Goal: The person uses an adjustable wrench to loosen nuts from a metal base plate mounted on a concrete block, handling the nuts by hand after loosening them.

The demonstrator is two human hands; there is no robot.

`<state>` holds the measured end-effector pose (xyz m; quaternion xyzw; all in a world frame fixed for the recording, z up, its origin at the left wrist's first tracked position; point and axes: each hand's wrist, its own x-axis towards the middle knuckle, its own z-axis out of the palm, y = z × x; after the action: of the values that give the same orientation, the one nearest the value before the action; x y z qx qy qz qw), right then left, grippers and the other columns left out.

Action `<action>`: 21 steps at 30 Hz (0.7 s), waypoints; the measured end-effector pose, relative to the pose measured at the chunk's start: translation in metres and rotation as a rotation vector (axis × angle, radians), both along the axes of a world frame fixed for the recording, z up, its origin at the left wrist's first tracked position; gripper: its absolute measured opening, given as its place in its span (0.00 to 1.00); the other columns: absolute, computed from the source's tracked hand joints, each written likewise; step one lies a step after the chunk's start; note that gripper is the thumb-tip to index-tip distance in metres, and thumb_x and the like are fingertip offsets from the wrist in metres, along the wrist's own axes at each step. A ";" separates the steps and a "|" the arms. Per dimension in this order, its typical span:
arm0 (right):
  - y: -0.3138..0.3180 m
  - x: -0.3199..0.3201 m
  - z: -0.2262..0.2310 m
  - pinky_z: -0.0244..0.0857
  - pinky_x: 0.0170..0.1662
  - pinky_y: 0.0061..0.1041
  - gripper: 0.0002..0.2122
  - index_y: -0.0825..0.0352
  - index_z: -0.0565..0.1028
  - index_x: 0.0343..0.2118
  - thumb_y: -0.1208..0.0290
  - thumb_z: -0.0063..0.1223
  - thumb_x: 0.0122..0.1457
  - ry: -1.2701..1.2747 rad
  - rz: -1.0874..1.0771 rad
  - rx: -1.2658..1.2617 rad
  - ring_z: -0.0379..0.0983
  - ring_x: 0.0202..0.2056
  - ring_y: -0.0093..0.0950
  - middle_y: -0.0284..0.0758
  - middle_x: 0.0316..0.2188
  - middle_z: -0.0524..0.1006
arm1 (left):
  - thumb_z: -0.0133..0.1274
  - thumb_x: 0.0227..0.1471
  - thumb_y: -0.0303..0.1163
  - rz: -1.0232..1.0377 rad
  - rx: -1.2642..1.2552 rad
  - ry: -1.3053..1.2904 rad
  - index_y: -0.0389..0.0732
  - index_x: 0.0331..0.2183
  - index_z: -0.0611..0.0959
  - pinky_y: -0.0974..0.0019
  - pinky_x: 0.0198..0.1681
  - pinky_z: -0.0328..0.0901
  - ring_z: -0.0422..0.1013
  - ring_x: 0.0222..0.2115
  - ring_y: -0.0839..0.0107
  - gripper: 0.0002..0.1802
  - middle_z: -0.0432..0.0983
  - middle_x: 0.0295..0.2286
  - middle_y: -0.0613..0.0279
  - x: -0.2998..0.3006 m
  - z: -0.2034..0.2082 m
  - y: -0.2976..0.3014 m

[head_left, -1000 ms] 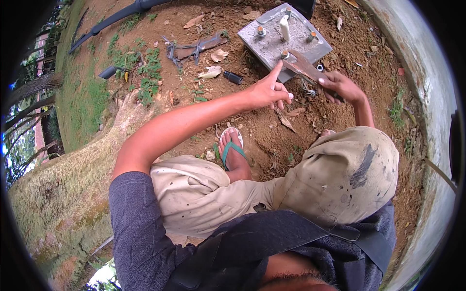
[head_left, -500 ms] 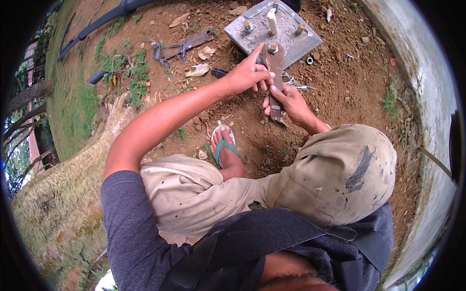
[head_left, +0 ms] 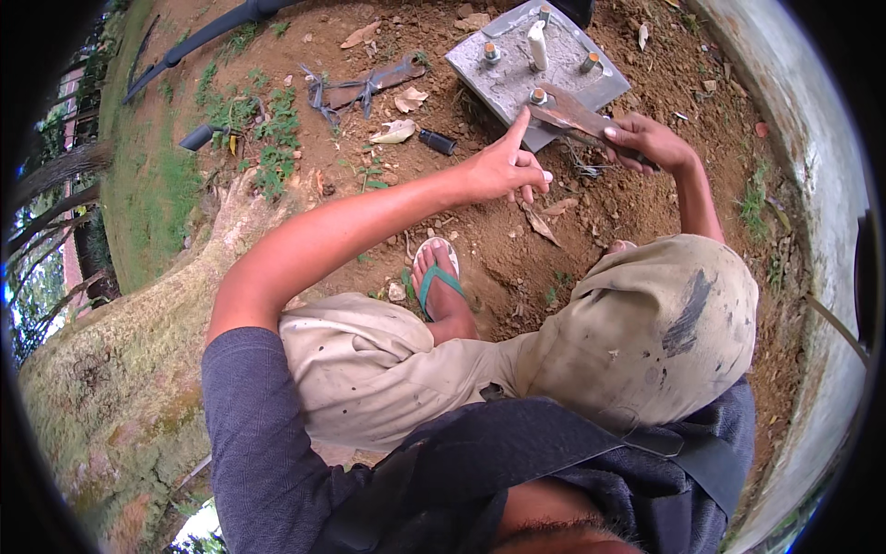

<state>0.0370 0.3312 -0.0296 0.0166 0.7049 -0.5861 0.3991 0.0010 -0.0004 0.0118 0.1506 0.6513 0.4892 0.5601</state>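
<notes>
Head-worn, the left of two side-by-side fisheyes. Looks steeply down and a little forward, very near the dark strap (head_left: 517,439), farther from the left hand (head_left: 508,173), right hand (head_left: 652,143) and metal plate (head_left: 560,76). Reaches from grass (head_left: 152,208) at left to a curving wall (head_left: 821,175) at right.

on my feed i count one plate (head_left: 604,90), four bolts (head_left: 492,54) and one white stub (head_left: 537,46) on it, one flat tool (head_left: 574,117) at its edge, two hands (head_left: 503,174) near it.
</notes>
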 end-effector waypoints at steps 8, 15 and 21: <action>-0.088 0.087 -0.006 0.62 0.20 0.17 0.19 0.67 0.79 0.45 0.55 0.42 0.76 -0.065 -0.410 -0.159 0.70 0.15 0.17 0.29 0.19 0.77 | 0.56 0.65 0.34 0.003 0.012 0.026 0.46 0.72 0.25 0.70 0.31 0.71 0.80 0.32 0.71 0.60 0.84 0.40 0.52 0.000 -0.011 -0.010; -0.142 0.090 -0.019 0.73 0.27 0.21 0.18 0.69 0.76 0.49 0.56 0.43 0.77 -0.100 -0.605 -0.448 0.80 0.24 0.23 0.36 0.27 0.82 | 0.59 0.61 0.33 0.090 0.067 0.022 0.40 0.72 0.29 0.70 0.29 0.71 0.78 0.28 0.73 0.61 0.84 0.35 0.55 -0.021 -0.010 -0.003; -0.141 0.079 -0.022 0.69 0.25 0.21 0.16 0.67 0.76 0.45 0.57 0.43 0.76 -0.088 -0.543 -0.442 0.77 0.21 0.22 0.32 0.23 0.80 | 0.60 0.61 0.33 0.082 0.029 0.057 0.39 0.73 0.31 0.69 0.31 0.71 0.78 0.29 0.73 0.61 0.84 0.34 0.57 -0.030 -0.002 -0.003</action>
<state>0.1161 0.1904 -0.0514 0.1420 0.5127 -0.8081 0.2526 -0.0290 -0.0031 0.0102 0.1460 0.6653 0.5167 0.5187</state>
